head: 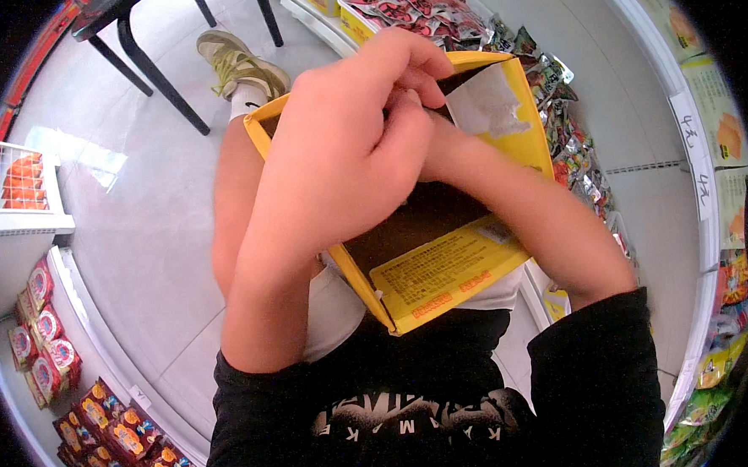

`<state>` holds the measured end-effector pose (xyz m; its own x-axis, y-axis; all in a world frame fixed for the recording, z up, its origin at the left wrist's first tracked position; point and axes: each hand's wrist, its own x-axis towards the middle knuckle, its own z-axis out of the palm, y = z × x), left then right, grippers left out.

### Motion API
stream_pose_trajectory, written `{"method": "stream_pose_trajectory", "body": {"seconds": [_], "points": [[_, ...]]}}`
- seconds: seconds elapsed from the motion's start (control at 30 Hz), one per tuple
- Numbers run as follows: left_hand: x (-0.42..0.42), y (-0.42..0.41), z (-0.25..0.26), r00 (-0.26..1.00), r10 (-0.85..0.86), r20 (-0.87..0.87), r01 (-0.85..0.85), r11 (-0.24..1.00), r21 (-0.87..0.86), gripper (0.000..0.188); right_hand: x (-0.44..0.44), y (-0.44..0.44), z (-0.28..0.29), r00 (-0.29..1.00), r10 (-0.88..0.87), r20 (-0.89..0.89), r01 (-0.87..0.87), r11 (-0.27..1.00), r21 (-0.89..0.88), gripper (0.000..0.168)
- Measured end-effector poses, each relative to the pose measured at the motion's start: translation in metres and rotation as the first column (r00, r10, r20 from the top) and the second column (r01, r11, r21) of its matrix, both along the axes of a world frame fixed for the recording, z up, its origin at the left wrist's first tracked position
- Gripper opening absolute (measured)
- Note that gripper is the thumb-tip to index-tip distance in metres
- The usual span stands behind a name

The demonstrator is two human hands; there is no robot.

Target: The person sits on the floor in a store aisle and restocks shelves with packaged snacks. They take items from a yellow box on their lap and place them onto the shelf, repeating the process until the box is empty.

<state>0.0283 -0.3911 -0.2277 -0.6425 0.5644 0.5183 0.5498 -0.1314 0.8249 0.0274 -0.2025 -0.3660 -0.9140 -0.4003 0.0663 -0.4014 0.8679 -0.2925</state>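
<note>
A yellow cardboard box (427,288) with printing on its flap stands open before my body, its inside dark and mostly hidden. My left hand (362,126) is above the box, its fingers bent and crossing over the other hand. My right hand (429,129) reaches in from the right under it and is largely covered. Whether anything is held between the hands is hidden. A torn whitish patch (488,104) shows on the box's far inner wall.
Small foil snack packets (565,128) lie along the shelf right of the box, beside a tub of red-and-white packets (407,10). A black-legged chair (162,73) stands at upper left. Snack shelves (126,348) curve along the lower left and right.
</note>
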Motion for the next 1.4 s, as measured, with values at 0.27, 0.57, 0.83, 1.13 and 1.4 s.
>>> {"method": "stream_pose_trajectory", "body": {"seconds": [0.27, 0.57, 0.83, 1.13, 1.4], "points": [[-0.005, -0.008, 0.0, 0.986, 0.061, 0.155, -0.06, 0.998, -0.013, 0.025, 0.065, 0.013, 0.15, 1.0, 0.016, 0.003, -0.017, 0.997, 0.076, 0.022], [0.01, 0.005, 0.016, 0.993, -0.085, -0.083, 0.054, 0.945, -0.324, 0.033, 0.087, 0.035, 0.137, 0.934, -0.156, -0.32, 0.04, 0.939, -0.341, 0.012], [0.011, 0.01, 0.013, 0.964, 0.101, -0.245, -0.177, 0.935, -0.309, 0.024, 0.089, 0.037, 0.14, 0.938, -0.151, -0.312, 0.029, 0.931, -0.364, 0.009], [0.014, 0.012, 0.01, 0.899, 0.143, -0.415, -0.218, 0.966, -0.138, 0.013, 0.09, 0.037, 0.14, 0.982, -0.126, -0.14, 0.036, 0.855, -0.517, 0.018], [0.017, 0.011, 0.018, 0.964, 0.085, -0.254, -0.125, 0.981, -0.147, 0.014, 0.094, 0.036, 0.139, 0.973, -0.182, -0.145, 0.046, 0.76, -0.648, 0.012]]}}
